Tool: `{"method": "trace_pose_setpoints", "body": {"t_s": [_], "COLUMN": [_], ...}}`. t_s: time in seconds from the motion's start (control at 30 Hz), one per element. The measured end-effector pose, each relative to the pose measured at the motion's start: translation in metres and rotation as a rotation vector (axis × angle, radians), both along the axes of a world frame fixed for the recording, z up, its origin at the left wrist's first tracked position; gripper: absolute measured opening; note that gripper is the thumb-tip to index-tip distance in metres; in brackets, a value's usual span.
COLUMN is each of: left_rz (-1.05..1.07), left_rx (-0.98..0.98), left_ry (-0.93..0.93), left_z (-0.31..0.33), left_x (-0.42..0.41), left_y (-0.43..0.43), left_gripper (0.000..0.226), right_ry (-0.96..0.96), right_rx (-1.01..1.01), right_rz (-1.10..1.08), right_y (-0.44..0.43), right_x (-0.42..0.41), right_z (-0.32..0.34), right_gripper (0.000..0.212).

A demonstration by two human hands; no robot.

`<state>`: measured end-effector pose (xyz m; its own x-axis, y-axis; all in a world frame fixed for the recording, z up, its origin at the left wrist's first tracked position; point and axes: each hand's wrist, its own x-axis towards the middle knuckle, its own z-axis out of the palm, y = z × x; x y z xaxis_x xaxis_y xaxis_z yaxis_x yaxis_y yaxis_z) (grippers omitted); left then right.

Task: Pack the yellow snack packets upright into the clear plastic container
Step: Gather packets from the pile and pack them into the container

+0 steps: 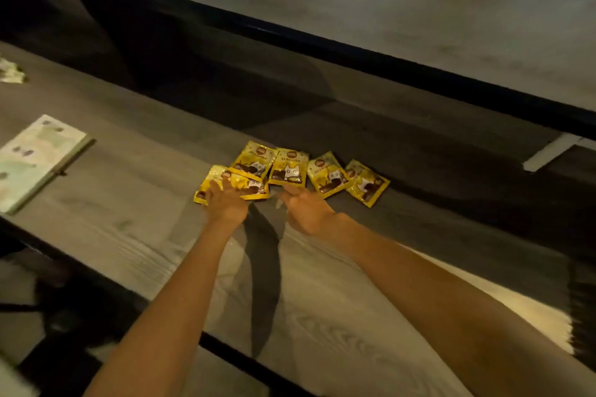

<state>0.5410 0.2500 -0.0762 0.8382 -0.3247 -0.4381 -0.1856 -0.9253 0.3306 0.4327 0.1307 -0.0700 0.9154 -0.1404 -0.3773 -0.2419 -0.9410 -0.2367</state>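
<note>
Several yellow snack packets [288,168] with a cartoon cat print lie flat in a loose row on the grey wood-grain table [135,196]. My left hand [225,201] rests with spread fingers on the leftmost packet [248,184], which overlaps another one. My right hand [306,208] lies flat and open just in front of the middle packet, fingertips at its near edge. Two more packets [366,183] sit to the right, untouched. No clear plastic container is in view.
A pale green-and-white booklet [35,161] lies at the table's left side. A crumpled pale item [11,72] sits at the far left edge. A second grey surface with a black edge [354,51] runs behind the table. The picture is tilted and dim.
</note>
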Motion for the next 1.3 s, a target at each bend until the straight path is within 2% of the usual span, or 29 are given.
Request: {"method": "trace_pose_setpoints", "body": {"t_s": [0.07, 0.2, 0.43, 0.57, 0.8, 0.9, 1.03, 1.1, 1.17, 1.2, 1.3], "left_rz": [-0.013, -0.113, -0.203, -0.278, -0.518, -0.644, -0.726, -0.718, -0.684, -0.686, -0.739], "left_rx": [-0.009, 0.016, 0.117, 0.128, 0.158, 0.162, 0.097, 0.031, -0.043, -0.052, 0.043], "left_ry": [-0.002, 0.01, -0.023, -0.036, -0.039, -0.055, 0.002, -0.027, -0.072, -0.081, -0.021], "left_z": [-0.012, -0.026, -0.03, -0.023, -0.014, -0.016, -0.013, -0.01, -0.007, -0.008, -0.016], "left_x": [0.011, 0.013, -0.014, -0.047, -0.123, -0.158, -0.188, -0.191, -0.189, -0.186, -0.179], "left_y": [0.009, 0.018, 0.02, 0.013, -0.006, -0.011, -0.024, -0.032, -0.038, -0.041, -0.047], "left_gripper": [0.074, 0.057, 0.059, 0.056, 0.058, 0.062, 0.042, 0.036, 0.047, 0.06, 0.089], "right_ry": [0.05, 0.126, 0.095, -0.036, -0.074, -0.061, -0.155, -0.257, -0.329, -0.286, -0.037], "right_rx": [0.002, 0.005, -0.083, -0.026, 0.031, -0.027, -0.081, -0.121, -0.109, -0.075, 0.097], "right_rz": [0.048, 0.095, 0.102, -0.031, -0.296, -0.413, -0.513, -0.582, -0.692, -0.695, -0.52], "right_y": [0.011, 0.025, 0.022, 0.008, -0.003, 0.002, 0.006, 0.004, -0.003, -0.007, -0.019], "right_x": [0.014, 0.031, 0.017, -0.025, -0.132, -0.169, -0.208, -0.219, -0.222, -0.221, -0.212], "right_z": [-0.006, -0.018, -0.029, -0.032, -0.027, -0.021, -0.018, -0.024, -0.025, -0.025, -0.024], "right_gripper": [0.067, 0.076, 0.065, 0.046, 0.029, 0.032, 0.042, 0.045, 0.037, 0.035, 0.081]}}
